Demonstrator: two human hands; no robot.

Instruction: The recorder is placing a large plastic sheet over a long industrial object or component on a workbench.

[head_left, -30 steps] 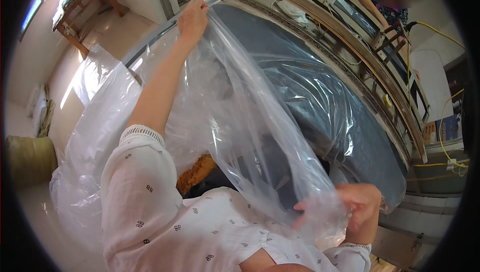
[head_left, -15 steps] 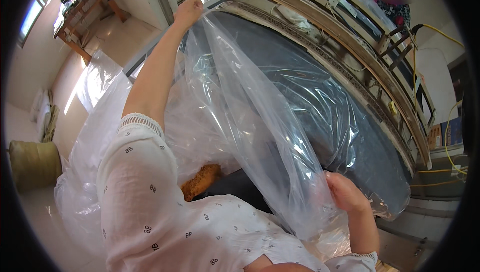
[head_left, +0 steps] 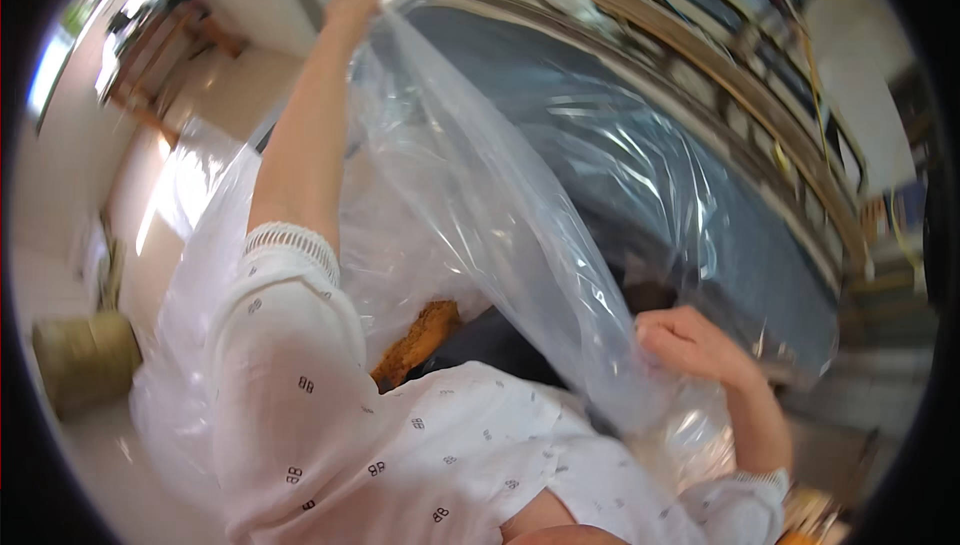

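Observation:
A wide sheet of clear plastic film (head_left: 510,175) stretches in a loose fold between my two hands. My left hand (head_left: 352,11) is closed on its far end, with the arm reaching out over the dark grey work surface (head_left: 480,55). Close to my body on the right, my right hand (head_left: 690,343) forms a closed grip on the film's near edge. More film lies wrinkled across the grey surface and hangs in a bunched heap (head_left: 185,345) on my left side.
Long wooden and metal bars (head_left: 690,40) of a machine run along the far side of the grey surface. A wooden table (head_left: 165,55) with things on it stands at the far left. Below it on the floor is a yellowish roll (head_left: 88,360). Yellow cables (head_left: 815,75) hang at the right.
The whole view has shifted and blurred slightly. My right hand appears a little higher, my left slightly farther out, and both keep hold of the film.

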